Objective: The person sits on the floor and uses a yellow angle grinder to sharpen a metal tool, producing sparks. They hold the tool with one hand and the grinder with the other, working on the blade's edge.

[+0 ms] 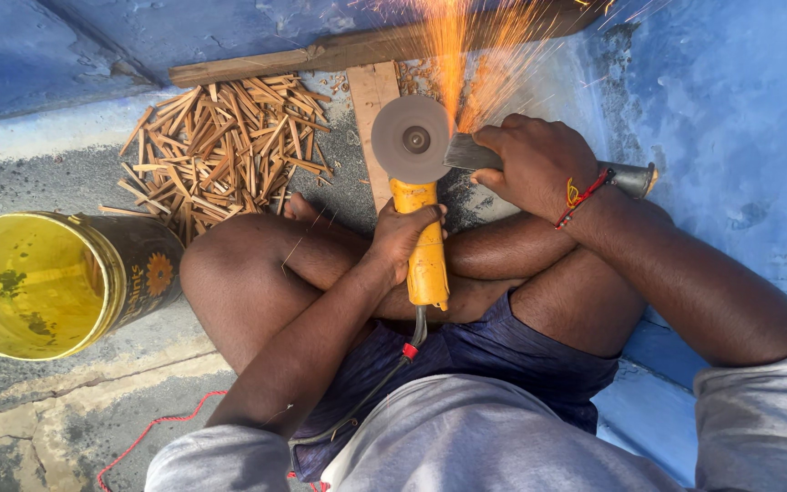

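nearest the camera sits the person's own body, in a grey shirt and dark blue shorts, legs crossed on a rough grey floor. a red cord (152,428) trails over the floor at the lower left, and a black cable runs up from the lap to the tool.

the left hand (400,239) is wrapped tight around the yellow body of an angle grinder (426,251), fingers curled closed on it, holding it upright over the crossed shins with its grey disc (410,139) at the top. the right hand (532,164), a red thread tied at its wrist, grips a metal blade (472,155) from above, fingers closed over it, pressing its edge against the right side of the disc. the blade's metal handle end (632,179) sticks out past the wrist. orange sparks (466,64) spray upward from where they touch.

to the left a yellow bucket (143,273) lies on its side, mouth open toward the left. farther off lies a heap of short wooden sticks (220,146), a flat wooden board (373,100) beside them, and a long plank (321,56) against the blue wall (730,91).
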